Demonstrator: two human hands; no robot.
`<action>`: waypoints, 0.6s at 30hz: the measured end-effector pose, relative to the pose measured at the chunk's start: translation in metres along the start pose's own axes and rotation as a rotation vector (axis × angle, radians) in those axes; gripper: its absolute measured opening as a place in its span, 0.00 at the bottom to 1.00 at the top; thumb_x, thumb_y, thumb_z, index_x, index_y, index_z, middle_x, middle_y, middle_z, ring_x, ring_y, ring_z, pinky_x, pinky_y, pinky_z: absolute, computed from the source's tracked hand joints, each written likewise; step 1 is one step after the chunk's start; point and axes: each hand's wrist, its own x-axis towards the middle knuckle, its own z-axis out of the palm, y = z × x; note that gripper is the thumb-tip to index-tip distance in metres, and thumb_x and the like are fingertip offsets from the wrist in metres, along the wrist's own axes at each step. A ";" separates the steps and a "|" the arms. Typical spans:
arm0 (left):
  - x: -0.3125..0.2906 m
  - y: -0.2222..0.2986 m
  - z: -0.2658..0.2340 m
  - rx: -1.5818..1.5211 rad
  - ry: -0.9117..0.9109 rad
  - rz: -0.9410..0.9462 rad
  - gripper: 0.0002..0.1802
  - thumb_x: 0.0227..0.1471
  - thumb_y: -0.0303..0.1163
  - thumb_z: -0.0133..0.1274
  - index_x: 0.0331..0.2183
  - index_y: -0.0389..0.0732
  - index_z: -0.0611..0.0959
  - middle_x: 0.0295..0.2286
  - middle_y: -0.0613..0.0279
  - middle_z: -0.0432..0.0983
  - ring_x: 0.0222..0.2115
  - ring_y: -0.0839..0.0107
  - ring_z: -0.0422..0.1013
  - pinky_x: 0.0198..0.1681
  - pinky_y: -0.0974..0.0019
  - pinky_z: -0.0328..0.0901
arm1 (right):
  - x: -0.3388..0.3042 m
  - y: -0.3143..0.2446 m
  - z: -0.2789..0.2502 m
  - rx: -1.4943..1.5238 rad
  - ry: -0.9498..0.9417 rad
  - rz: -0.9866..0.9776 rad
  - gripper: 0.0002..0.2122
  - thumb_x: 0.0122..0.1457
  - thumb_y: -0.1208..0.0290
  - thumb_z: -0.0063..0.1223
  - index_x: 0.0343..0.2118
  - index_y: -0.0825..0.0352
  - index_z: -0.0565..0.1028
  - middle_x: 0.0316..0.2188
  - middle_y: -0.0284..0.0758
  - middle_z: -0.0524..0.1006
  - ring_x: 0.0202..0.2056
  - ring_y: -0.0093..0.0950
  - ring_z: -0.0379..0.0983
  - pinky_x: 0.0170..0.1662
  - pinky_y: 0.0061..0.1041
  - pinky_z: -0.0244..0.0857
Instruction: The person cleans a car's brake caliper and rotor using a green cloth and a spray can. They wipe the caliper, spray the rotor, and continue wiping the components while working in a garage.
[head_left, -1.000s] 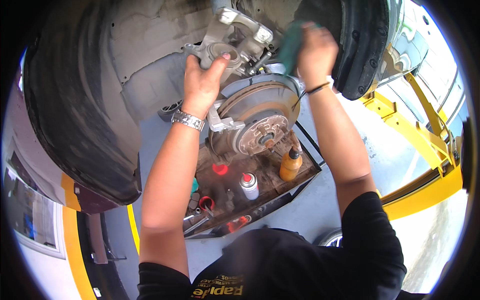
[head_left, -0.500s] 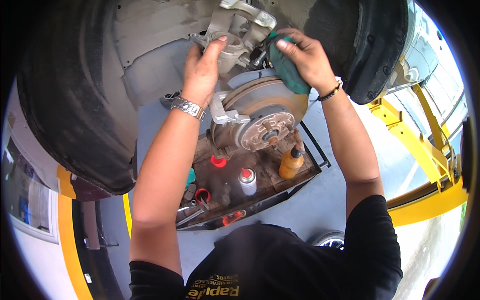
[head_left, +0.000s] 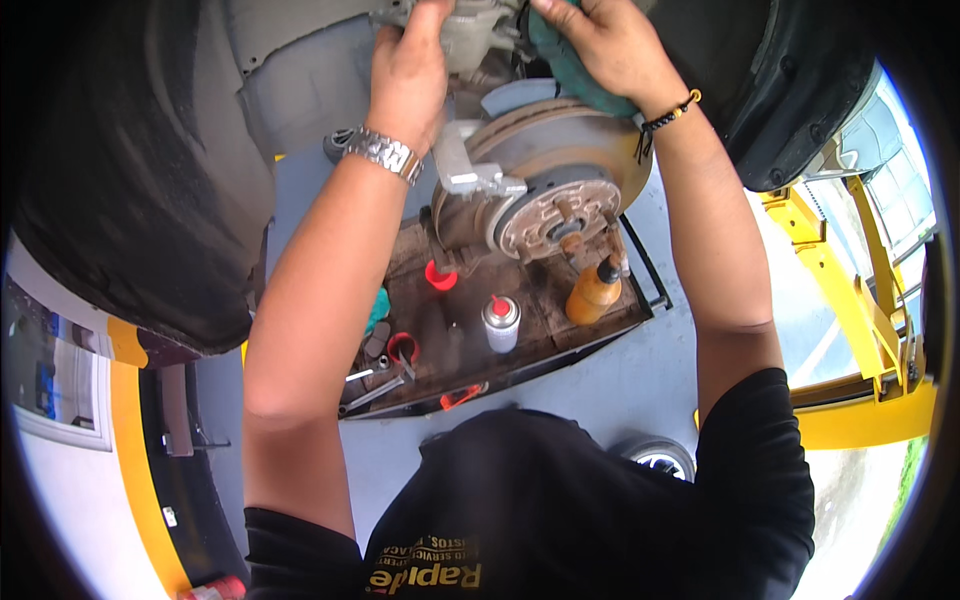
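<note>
Caliper (head_left: 475, 40), 1, sits above 1 brake disc (head_left: 560, 145), higher in view than 0.5 s ago; the left hand (head_left: 410, 80) grips it, the right hand (head_left: 622, 55) clasps 1 green cloth (head_left: 565, 70). Table (head_left: 470, 295) below: 1 spray can (head_left: 502, 325), 1 orange bottle (head_left: 593, 298).

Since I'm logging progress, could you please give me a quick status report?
Left grip on metal brake caliper, partly out of frame. Right grip holding green cloth. Brake disc close below cloth; contact unclear.
</note>
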 end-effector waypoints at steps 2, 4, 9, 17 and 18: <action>0.000 0.000 0.011 0.039 0.022 0.021 0.25 0.57 0.42 0.57 0.49 0.32 0.77 0.43 0.57 0.78 0.43 0.68 0.74 0.47 0.65 0.68 | -0.004 -0.008 0.000 0.000 0.122 0.055 0.22 0.65 0.57 0.52 0.26 0.76 0.73 0.23 0.58 0.72 0.27 0.55 0.72 0.31 0.42 0.64; 0.006 -0.007 0.011 0.142 0.060 0.148 0.28 0.57 0.42 0.57 0.50 0.30 0.75 0.43 0.55 0.78 0.42 0.67 0.75 0.47 0.64 0.69 | -0.005 -0.014 -0.002 0.028 0.160 0.150 0.21 0.64 0.59 0.52 0.24 0.77 0.72 0.21 0.59 0.71 0.27 0.56 0.71 0.31 0.44 0.64; 0.006 -0.008 0.008 0.353 0.045 0.135 0.31 0.56 0.43 0.58 0.50 0.26 0.72 0.42 0.52 0.77 0.42 0.65 0.74 0.47 0.64 0.68 | -0.007 0.002 0.007 -0.097 0.460 -0.016 0.19 0.64 0.63 0.52 0.23 0.76 0.72 0.22 0.58 0.71 0.27 0.57 0.70 0.29 0.44 0.63; 0.015 -0.010 0.001 0.122 -0.114 -0.017 0.27 0.56 0.45 0.56 0.49 0.32 0.77 0.42 0.57 0.79 0.40 0.68 0.76 0.45 0.64 0.69 | -0.009 0.006 -0.006 -0.194 0.392 -0.264 0.15 0.64 0.66 0.52 0.24 0.73 0.71 0.21 0.52 0.71 0.26 0.53 0.70 0.29 0.43 0.62; 0.015 -0.009 -0.002 0.098 -0.128 -0.074 0.27 0.56 0.45 0.55 0.48 0.33 0.78 0.42 0.58 0.79 0.40 0.68 0.76 0.45 0.64 0.69 | -0.008 0.008 -0.009 -0.227 0.346 -0.312 0.15 0.64 0.66 0.51 0.24 0.73 0.70 0.21 0.51 0.71 0.27 0.53 0.70 0.30 0.43 0.63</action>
